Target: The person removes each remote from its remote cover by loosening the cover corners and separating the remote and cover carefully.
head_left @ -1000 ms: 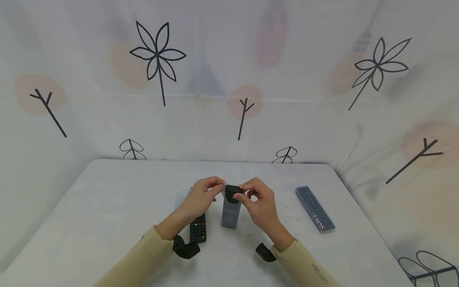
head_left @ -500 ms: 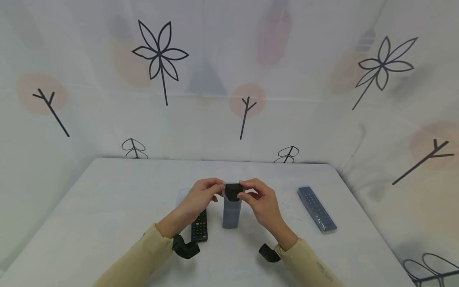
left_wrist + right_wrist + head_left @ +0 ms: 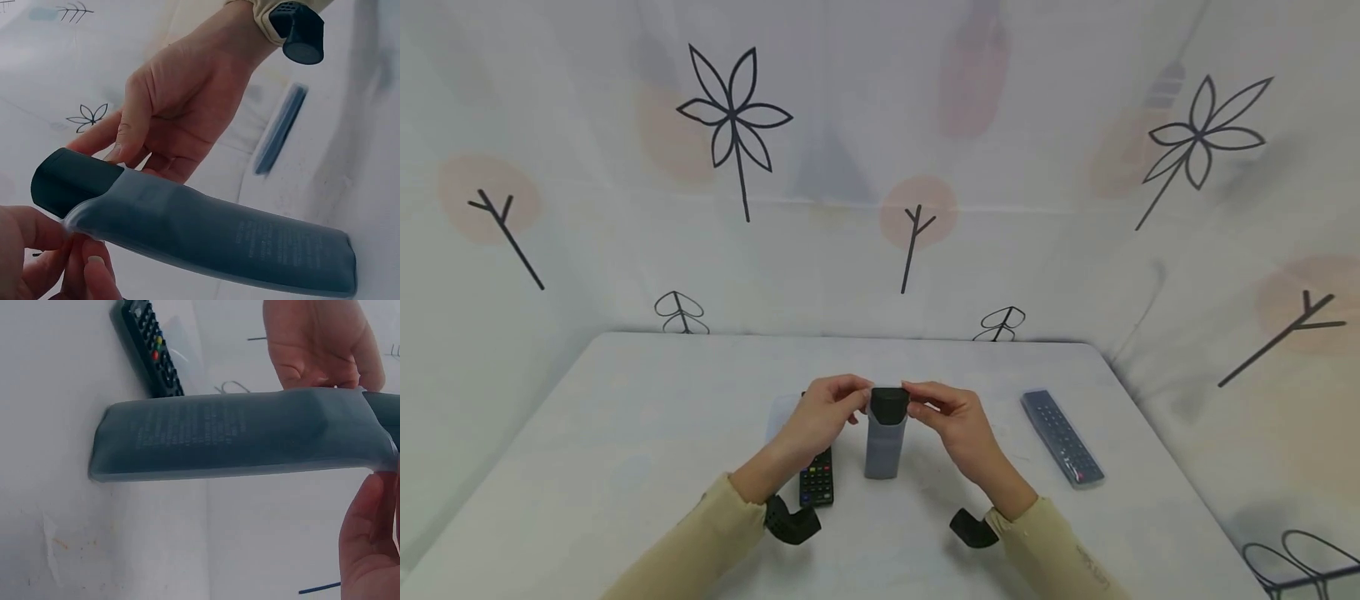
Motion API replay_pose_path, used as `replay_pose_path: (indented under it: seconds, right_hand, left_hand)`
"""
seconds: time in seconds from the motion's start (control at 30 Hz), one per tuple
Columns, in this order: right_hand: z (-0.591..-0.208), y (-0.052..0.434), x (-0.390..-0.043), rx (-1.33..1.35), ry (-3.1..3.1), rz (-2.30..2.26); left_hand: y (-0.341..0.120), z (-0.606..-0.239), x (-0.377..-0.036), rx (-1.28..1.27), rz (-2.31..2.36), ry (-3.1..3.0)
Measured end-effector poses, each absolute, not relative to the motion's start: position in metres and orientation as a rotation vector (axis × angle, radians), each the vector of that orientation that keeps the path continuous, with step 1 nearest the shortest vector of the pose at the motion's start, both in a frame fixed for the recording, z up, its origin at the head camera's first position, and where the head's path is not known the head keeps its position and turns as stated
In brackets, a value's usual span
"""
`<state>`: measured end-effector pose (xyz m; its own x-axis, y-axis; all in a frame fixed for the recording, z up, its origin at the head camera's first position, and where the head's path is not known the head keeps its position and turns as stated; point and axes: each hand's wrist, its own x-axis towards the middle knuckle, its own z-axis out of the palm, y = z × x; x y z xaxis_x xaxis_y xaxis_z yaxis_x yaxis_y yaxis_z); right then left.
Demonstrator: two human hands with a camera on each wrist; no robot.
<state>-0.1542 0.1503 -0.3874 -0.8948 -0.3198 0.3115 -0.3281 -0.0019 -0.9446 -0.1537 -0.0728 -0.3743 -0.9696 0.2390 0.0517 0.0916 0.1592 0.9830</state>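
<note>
- While the white cloth-covered table (image 3: pixel 625 433) spreads under both hands, its near edge is cut off.
- Right of the right hand (image 3: pixel 958 425) lies a flat grey-sleeved remote (image 3: pixel 1062 437).
- Standing upright between the hands, the black remote in a smooth translucent grey sleeve (image 3: pixel 883 433) rests its lower end on the table, bare black tip uppermost.
- Under the left hand (image 3: pixel 820 412), a black remote with coloured buttons (image 3: pixel 816 482) is half hidden.
- Both hands pinch the sleeve's top edge.

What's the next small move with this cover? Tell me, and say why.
Probably pull the cover's open rim further up over the bare black end of the remote. The remote stands on end on the table, sleeved except for that top. The left hand and right hand each pinch the rim on either side, so both are placed for a pull.
</note>
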Motion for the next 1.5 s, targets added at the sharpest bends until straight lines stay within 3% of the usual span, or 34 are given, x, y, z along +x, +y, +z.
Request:
replay_pose_path:
  seconds: [0.47, 0.77, 1.5]
  right_hand:
    - [-0.388, 0.148, -0.153, 0.524, -2.334, 2.053]
    - [-0.387, 0.145, -0.151, 0.396, -2.294, 2.115]
    - [-0.396, 0.147, -0.149, 0.391, -2.344, 2.132]
  left_hand:
    - [-0.078, -0.381, -0.153, 0.534, 1.752, 2.637]
    - [-0.080, -0.380, -0.151, 0.530, 1.799, 2.614]
    - [-0.081, -0.390, -0.148, 0.594, 1.726, 2.635]
